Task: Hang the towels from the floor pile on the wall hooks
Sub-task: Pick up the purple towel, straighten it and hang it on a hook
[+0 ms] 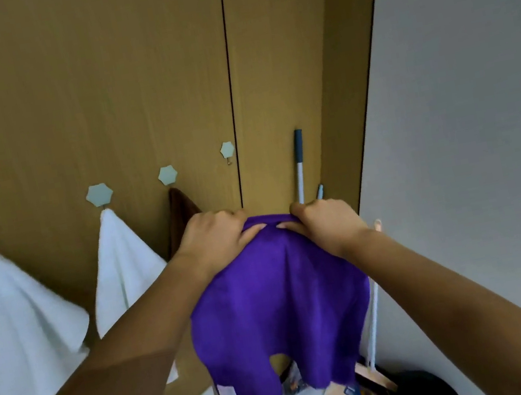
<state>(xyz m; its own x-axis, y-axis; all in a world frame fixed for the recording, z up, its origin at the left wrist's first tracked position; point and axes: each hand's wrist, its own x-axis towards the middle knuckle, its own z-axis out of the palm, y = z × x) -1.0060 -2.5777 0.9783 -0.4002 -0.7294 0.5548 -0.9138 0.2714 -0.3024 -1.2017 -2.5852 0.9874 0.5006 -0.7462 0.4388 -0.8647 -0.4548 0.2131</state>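
Three towels are already hanging from the pale hexagonal wall hooks: two white terry towels [19, 320] [121, 267] and a brown one [182, 218]. A purple microfibre towel [280, 315] is being held up just below the free hexagonal hook [227, 150]; its top edge is being pinched by the left hand [214, 240] and the right hand [323, 224]. Hooking is not yet done; the floor pile is not visible.
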